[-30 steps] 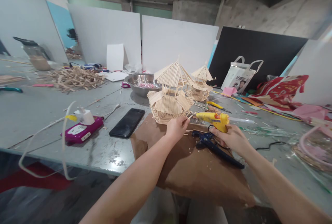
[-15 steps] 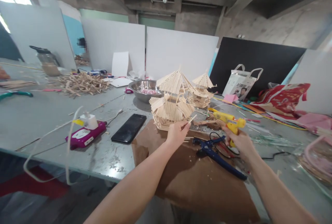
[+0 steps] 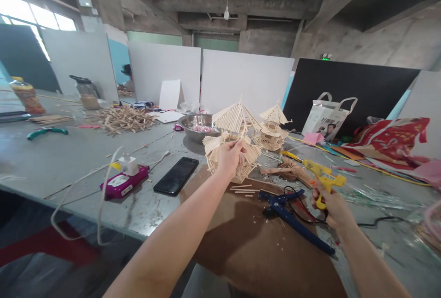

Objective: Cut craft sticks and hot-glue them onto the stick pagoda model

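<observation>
My left hand (image 3: pixel 230 157) is closed in a pinch on a thin wooden stick (image 3: pixel 245 133), raised against the near side of a pagoda model (image 3: pixel 231 121) built from such sticks. The fingers hide part of the model's middle, between its upper and lower roofs. My right hand (image 3: pixel 332 203) grips a yellow glue gun (image 3: pixel 324 176) off to the right, its nozzle pointing left and away from the model. Several loose sticks (image 3: pixel 245 191) lie on the brown board (image 3: pixel 248 243) below, beside blue-handled cutters (image 3: pixel 292 220).
A smaller pagoda model (image 3: pixel 272 128) stands behind on the right, and a metal bowl (image 3: pixel 196 128) behind on the left. A black phone (image 3: pixel 176 176) and purple power strip (image 3: pixel 124 182) lie left. Farther back is a stick pile (image 3: pixel 126 120). The glue gun's cord crosses the cutters.
My left hand has lifted the stick from low beside the model up to its middle. My right hand has drawn the glue gun away to the right and down. The view has shifted slightly.
</observation>
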Demonstrator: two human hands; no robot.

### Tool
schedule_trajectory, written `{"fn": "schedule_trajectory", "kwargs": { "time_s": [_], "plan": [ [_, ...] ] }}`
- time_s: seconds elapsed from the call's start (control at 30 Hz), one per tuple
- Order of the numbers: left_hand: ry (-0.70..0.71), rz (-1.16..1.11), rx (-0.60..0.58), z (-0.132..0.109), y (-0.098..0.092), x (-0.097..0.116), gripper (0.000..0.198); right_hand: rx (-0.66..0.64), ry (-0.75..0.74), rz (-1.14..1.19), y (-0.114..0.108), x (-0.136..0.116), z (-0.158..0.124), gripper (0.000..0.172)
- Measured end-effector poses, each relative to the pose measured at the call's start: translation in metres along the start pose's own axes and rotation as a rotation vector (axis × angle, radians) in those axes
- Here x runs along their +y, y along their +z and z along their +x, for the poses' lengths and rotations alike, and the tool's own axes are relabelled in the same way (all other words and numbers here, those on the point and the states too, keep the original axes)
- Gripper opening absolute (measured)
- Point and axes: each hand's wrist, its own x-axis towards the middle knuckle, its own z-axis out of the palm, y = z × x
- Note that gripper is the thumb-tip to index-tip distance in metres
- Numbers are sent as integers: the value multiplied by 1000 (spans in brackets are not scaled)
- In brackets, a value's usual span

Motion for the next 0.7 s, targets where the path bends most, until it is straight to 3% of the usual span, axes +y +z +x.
{"fn": "schedule_trajectory", "kwargs": {
  "time_s": [0.23,0.7],
  "plan": [
    [-16,-81,45,15,4,-3,29,-55,-16,-67,3,2,-2,27],
    [-96,-254,16,25,6,-1,25,-61,8,-60,3,5,0,35]
  ]
}}
